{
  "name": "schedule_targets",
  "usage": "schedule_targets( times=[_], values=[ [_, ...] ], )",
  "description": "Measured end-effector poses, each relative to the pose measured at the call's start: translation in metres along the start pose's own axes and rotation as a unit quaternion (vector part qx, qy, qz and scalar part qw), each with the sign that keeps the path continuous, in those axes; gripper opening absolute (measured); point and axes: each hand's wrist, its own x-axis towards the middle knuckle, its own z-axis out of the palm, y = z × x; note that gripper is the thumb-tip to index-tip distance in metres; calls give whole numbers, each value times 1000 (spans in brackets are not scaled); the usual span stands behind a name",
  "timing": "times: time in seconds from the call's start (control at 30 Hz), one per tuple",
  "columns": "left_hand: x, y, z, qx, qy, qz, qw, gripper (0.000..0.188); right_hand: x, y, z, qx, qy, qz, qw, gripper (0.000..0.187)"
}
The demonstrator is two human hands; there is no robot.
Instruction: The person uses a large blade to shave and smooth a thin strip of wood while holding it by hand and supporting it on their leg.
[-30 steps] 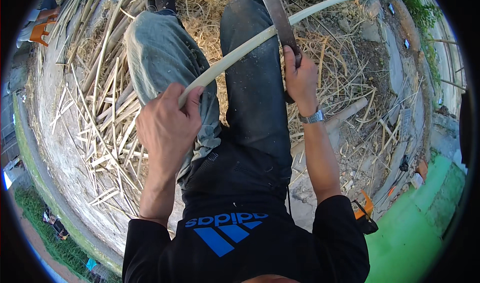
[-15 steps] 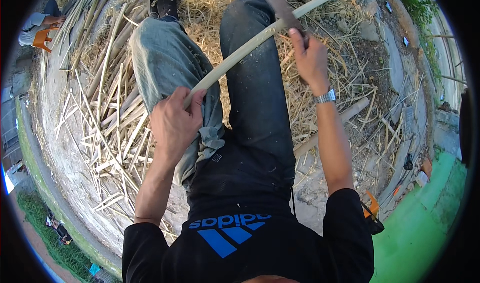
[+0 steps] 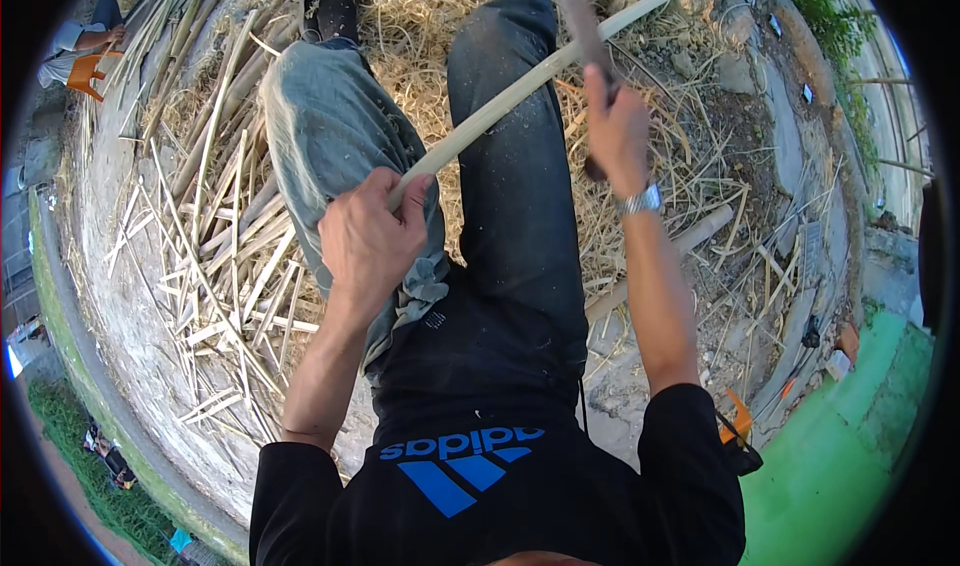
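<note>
Outdoors, over rough ground (image 3: pixel 125 316). Pinching near end of pale strip (image 3: pixel 500 105) w/ L fingers (image 3: pixel 413 202), prob. to steady it above trouser legs (image 3: pixel 515 186); clenching knife (image 3: pixel 577 11) w/ R fingers (image 3: pixel 597 88), angled across strip just ahead, contact unclear. Farther: shavings (image 3: pixel 410 11) ahead, betw. both; loose strips (image 3: pixel 265 241) left of L fingers; orange chair (image 3: pixel 82 73) w/ seated person (image 3: pixel 65 44) far L.

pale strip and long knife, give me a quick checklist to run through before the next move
1. Left hand closed on the pale strip: ok.
2. Right hand closed around the long knife: ok.
3. Left hand well apart from the knife: ok.
4. Knife touching the strip: cannot tell; it crosses there, blurred.
5. Shavings cleared from beside the right leg: not ok; they lie there loose.
</note>
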Motion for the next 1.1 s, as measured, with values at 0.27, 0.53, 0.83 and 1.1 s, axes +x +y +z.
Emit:
schedule_targets(
  times=[0.27,0.53,0.83,1.1],
  values=[
    [-10,-7,-3,-31,-8,-18,999,32,1,-6,-4,4,-86,-13,996,52],
    [-5,1,6,-29,7,-15,999,35,8,-3,-7,42,-78,7,996,56],
    [-4,11,9,9,38,1,999,36,12,3,9,8,-24,-34,999,58],
    [-2,13,15,59,75,63,993,33,11,0,3,56,-74,-19,996,59]
  ],
)
